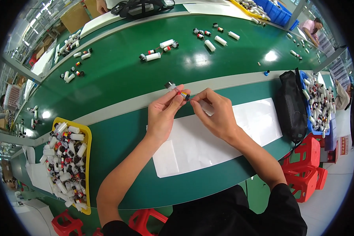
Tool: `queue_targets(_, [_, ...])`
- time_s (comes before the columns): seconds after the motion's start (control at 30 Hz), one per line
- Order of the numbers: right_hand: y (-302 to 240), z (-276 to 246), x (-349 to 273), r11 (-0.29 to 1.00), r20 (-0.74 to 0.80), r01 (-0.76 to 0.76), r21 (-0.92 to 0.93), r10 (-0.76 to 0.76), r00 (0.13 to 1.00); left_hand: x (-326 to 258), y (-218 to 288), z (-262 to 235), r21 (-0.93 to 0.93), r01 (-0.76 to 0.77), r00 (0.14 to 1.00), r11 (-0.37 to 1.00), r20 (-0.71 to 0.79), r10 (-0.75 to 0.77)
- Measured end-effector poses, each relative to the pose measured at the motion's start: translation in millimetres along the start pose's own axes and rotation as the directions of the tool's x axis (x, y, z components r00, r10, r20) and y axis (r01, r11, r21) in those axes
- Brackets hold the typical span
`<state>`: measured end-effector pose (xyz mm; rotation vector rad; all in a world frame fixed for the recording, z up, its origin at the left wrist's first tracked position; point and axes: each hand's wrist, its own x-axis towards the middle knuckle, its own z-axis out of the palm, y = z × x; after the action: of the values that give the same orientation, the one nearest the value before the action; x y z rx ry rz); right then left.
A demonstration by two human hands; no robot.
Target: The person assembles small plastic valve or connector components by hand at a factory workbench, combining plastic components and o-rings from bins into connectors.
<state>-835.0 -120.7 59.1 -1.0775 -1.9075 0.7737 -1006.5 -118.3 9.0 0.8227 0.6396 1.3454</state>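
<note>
My left hand (163, 116) is closed around a small part with a black tip and red and yellow wires or bands (183, 94), pinched between thumb and fingers. A clear and black end piece (170, 85) pokes out past its fingertips. My right hand (218, 114) is curled, thumb and forefinger pinched at the black tip. In its palm lies a white cylinder (207, 107), partly hidden by the fingers. Both hands are above the near edge of the belt, over a white sheet (208, 145) on the green table.
A yellow bin (89, 157) full of white cylinders stands at left; a blue bin (303, 78) of similar parts stands at right beside a black mesh bag (292, 106). More parts lie on the green belt (118, 74) beyond. Red stools (303, 169) stand below. Another person (311, 29) sits at far right.
</note>
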Motion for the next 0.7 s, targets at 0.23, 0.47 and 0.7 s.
queue_targets(0.23, [2, 5, 3, 0.982, -0.069, 0.169, -0.088, -0.176, 0.982, -4, 4, 0, 0.204, -0.13, 0.991, 0.97, 0.014, 0.13])
queue_targets(0.47, [4, 18, 1, 0.964, -0.055, 0.204, -0.17, -0.216, 0.975, -9, 7, -4, 0.348, -0.139, 0.987, 0.927, -0.025, 0.157])
queue_targets(0.7, [9, 28, 3, 0.81, -0.051, 0.407, -0.422, -0.47, 0.881, -6, 12, -15, 0.338, -0.144, 0.988, 0.93, 0.004, 0.151])
